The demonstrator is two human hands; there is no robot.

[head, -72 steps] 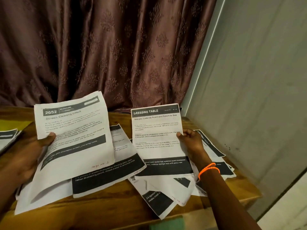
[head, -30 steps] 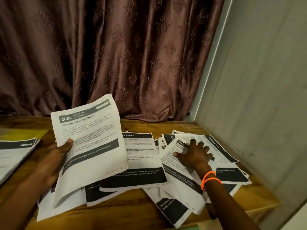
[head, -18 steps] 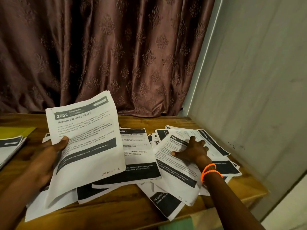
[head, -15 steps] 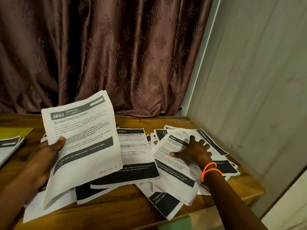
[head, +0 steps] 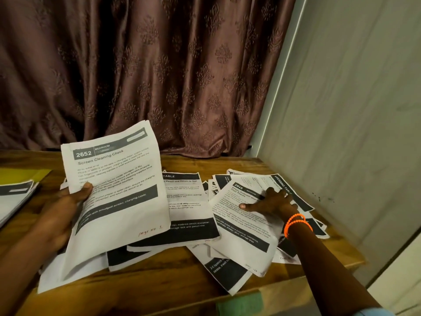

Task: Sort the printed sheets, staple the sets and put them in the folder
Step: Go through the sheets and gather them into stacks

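Observation:
My left hand (head: pixel 62 208) grips a printed sheet headed "2652 Screen Cleaning Check" (head: pixel 118 185) by its left edge and holds it tilted up above the table. Loose printed sheets lie spread over the wooden table (head: pixel 141 283). One of them, headed "Dressing Table" (head: pixel 186 213), lies flat in the middle. My right hand (head: pixel 271 202), with orange bands at the wrist, rests with spread fingers on a sheet numbered "2945" (head: pixel 243 226) at the right of the pile. A stack of sheets (head: pixel 13 199) lies at the far left on a yellow folder (head: pixel 25 175).
A brown patterned curtain (head: pixel 141 71) hangs behind the table. A pale wall (head: pixel 355 115) stands close on the right, next to the table's right edge. A green object (head: pixel 239 303) shows below the front edge.
My right hand has put the "Dressing Table" sheet down flat in the middle and moved right onto the "2945" sheet. My left hand still holds the same sheet up.

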